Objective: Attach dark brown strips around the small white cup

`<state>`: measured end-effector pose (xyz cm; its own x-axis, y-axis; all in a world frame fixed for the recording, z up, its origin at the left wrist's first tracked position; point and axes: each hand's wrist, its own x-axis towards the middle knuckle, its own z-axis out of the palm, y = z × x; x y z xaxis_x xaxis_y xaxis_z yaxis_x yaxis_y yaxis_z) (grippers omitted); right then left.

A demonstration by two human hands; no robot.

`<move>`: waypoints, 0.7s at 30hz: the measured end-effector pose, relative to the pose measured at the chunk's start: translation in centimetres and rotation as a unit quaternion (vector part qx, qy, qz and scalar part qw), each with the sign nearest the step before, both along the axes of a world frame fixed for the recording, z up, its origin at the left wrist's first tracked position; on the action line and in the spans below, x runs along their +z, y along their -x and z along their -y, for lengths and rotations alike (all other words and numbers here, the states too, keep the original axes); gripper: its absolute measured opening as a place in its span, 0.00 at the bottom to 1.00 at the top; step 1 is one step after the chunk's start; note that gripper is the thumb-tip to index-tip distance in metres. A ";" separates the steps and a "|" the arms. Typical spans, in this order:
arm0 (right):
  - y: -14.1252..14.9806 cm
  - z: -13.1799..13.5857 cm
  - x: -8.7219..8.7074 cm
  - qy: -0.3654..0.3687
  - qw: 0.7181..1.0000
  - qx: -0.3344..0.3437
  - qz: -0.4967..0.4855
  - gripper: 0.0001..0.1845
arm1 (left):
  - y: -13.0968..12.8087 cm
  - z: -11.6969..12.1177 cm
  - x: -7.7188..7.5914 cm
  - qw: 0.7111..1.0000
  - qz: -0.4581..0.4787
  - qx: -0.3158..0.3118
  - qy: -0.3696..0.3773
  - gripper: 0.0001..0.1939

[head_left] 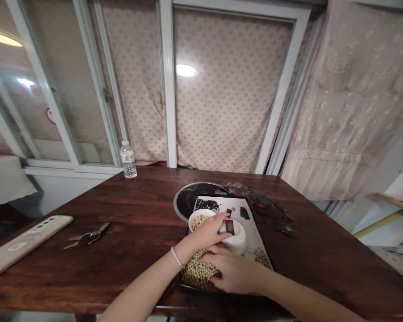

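Note:
My left hand [208,231], with a beaded bracelet on the wrist, reaches over a white dome-like dish [239,240]. Its thumb and finger are at opposite edges of a dark red flat piece [229,227] on the dish. Nearer to me, my right hand [233,269] lies over pale round beads [198,270], its curved fingers apart among them. A white bowl [190,219] of mixed-colour beads stands just beyond my left wrist. All of this sits in a dark-rimmed, white-bottomed tray [258,232].
Black beads [206,205] and a dark green piece [244,213] lie in the tray's far part. Dark red and green scraps [268,203] are scattered to its right. A round dark mat [184,203], keys [89,237], a phone [28,243] and a water bottle [128,160] are on the table.

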<state>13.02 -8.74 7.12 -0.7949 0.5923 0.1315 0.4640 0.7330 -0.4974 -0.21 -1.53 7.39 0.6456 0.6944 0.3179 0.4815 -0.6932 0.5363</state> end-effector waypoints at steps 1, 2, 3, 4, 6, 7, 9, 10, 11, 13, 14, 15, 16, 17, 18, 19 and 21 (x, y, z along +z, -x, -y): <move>0.0 0.1 0.0 -0.003 1.000 -0.001 0.007 0.19 | 0.0 0.0 0.0 1.000 0.002 -0.001 0.000 0.26; 0.0 0.3 0.1 -0.002 1.000 -0.004 0.014 0.18 | 0.0 0.0 0.0 1.000 0.003 -0.001 0.000 0.26; 0.0 0.4 0.2 0.001 1.000 -0.006 0.018 0.18 | 0.0 0.0 0.0 1.000 0.004 -0.002 0.000 0.25; 0.1 0.5 0.4 0.002 1.000 -0.005 0.018 0.19 | 0.0 0.0 0.0 1.000 0.005 -0.003 0.000 0.25; 0.4 0.7 0.9 -0.003 1.000 0.011 0.010 0.23 | 0.0 0.0 0.1 1.000 0.005 -0.005 0.001 0.25; 0.6 0.7 1.1 -0.013 0.999 0.028 0.004 0.26 | 0.0 0.0 0.1 1.000 0.003 -0.006 0.001 0.25; 1.0 0.6 1.3 -0.045 0.996 0.079 -0.005 0.29 | 0.0 -0.1 0.1 1.000 -0.002 -0.004 -0.003 0.24; 1.2 0.4 1.3 -0.062 0.992 0.107 -0.006 0.28 | -0.1 -0.1 0.1 1.000 -0.006 -0.002 -0.006 0.23; 1.3 0.3 1.2 -0.076 0.988 0.133 -0.008 0.26 | -0.1 -0.1 0.0 1.000 -0.009 0.000 -0.009 0.23; 1.6 0.0 0.9 -0.088 0.982 0.166 -0.013 0.23 | -0.2 -0.1 -0.1 1.000 -0.015 0.002 -0.016 0.23; 1.6 -0.2 0.8 -0.086 0.981 0.171 -0.016 0.22 | -0.2 -0.2 -0.2 1.000 -0.017 0.003 -0.018 0.23; 1.6 -0.2 0.6 -0.081 0.982 0.172 -0.018 0.20 | -0.2 -0.2 -0.2 1.000 -0.018 0.003 -0.020 0.23; 1.4 -0.2 0.6 -0.076 0.983 0.169 -0.017 0.18 | -0.2 -0.1 -0.3 1.000 -0.019 0.003 -0.020 0.23; 1.2 -0.2 0.6 -0.070 0.984 0.166 -0.013 0.17 | -0.3 -0.1 -0.3 1.000 -0.019 0.004 -0.021 0.23; 0.9 -0.1 0.6 -0.066 0.984 0.163 -0.005 0.16 | -0.2 -0.1 -0.3 1.000 -0.019 0.005 -0.021 0.23; 0.5 0.0 0.7 -0.062 0.985 0.158 0.005 0.15 | -0.2 -0.1 -0.3 1.000 -0.017 0.006 -0.022 0.23; -0.3 0.1 0.8 -0.056 0.988 0.144 0.024 0.15 | -0.2 -0.1 -0.4 1.000 -0.014 0.008 -0.023 0.24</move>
<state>13.35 -8.86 7.92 -0.9353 0.3240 0.1420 0.2482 0.8872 -0.3890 0.00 -1.44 6.99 0.6441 0.6898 0.3306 0.5073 -0.7087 0.4902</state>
